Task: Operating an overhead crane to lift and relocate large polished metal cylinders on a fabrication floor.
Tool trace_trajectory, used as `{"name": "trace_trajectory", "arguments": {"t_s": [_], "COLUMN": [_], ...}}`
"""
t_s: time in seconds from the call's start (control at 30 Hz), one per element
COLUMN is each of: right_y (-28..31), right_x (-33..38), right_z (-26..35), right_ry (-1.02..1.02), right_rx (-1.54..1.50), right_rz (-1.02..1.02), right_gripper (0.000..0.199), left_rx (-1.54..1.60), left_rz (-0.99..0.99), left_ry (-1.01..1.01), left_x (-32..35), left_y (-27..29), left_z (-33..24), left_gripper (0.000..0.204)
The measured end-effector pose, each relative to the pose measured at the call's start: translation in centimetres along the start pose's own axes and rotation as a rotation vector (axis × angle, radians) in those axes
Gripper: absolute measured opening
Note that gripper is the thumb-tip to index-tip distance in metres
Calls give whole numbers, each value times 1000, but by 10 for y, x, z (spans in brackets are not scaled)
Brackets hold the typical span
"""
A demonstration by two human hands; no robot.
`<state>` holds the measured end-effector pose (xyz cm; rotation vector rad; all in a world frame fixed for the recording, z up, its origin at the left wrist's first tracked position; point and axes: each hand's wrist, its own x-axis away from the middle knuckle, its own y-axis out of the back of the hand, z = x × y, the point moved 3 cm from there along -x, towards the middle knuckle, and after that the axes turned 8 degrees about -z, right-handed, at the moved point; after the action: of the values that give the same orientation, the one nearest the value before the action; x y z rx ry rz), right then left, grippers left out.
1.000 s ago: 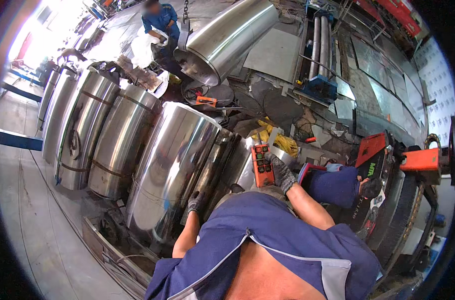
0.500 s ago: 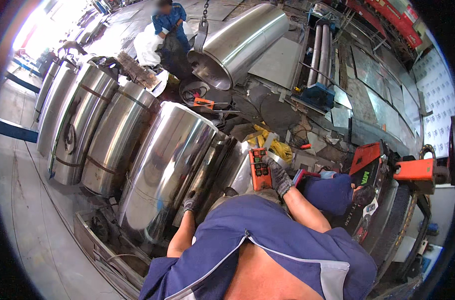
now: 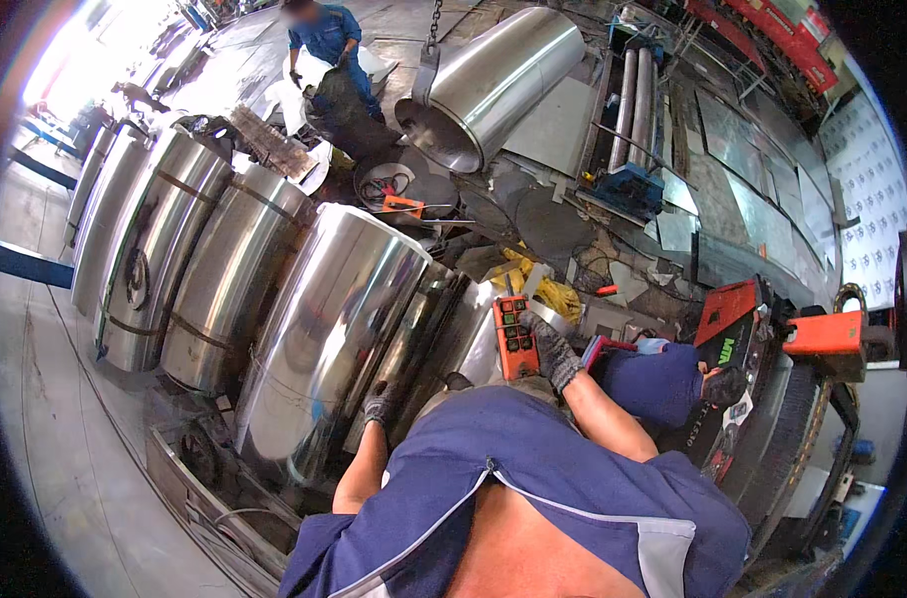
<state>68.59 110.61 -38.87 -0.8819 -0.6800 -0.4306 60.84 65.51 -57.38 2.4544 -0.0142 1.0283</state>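
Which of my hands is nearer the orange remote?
Right. Your right hand holds the orange remote; your left hand is apart from it, off to the left by the metal rolls.

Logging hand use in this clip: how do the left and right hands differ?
The right hand grips the orange remote; the left hand shows nothing in its grasp. The right hand appears higher in the view; the left hand is lower, by a narrow metal roll, contact unclear. Both wear greyish gloves.

There are one orange remote control (image 3: 514, 337), one hook-held metal cylinder (image 3: 523, 75), one hanging chain (image 3: 435, 20), two banded metal rolls (image 3: 174, 234) (image 3: 232, 269), two blue bars (image 3: 45, 169) (image 3: 25, 263) and two co-workers (image 3: 321, 38) (image 3: 650, 386).
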Motion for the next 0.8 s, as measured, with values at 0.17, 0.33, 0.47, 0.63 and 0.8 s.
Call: {"name": "trace_trajectory", "arguments": {"t_s": [0.17, 0.33, 0.47, 0.63, 0.8], "right_y": [-6, 0, -3, -5, 7], "right_x": [3, 8, 8, 14, 5], "right_z": [5, 1, -5, 8, 6], "right_ry": [-48, 32, -11, 32, 94], "right_rx": [-24, -43, -74, -18, -135], "right_rz": [9, 2, -15, -10, 37], "right_gripper": [35, 39, 37, 40, 44], "left_rx": [19, 121, -148, -9, -31], "left_rz": [18, 44, 87, 75, 141], "left_ry": [-44, 54, -266, 59, -114], "left_x": [-22, -10, -22, 32, 35], "left_y": [1, -11, 16, 0, 9], "left_z": [21, 15, 35, -25, -23], "left_gripper": [58, 56, 58, 56, 58]}}
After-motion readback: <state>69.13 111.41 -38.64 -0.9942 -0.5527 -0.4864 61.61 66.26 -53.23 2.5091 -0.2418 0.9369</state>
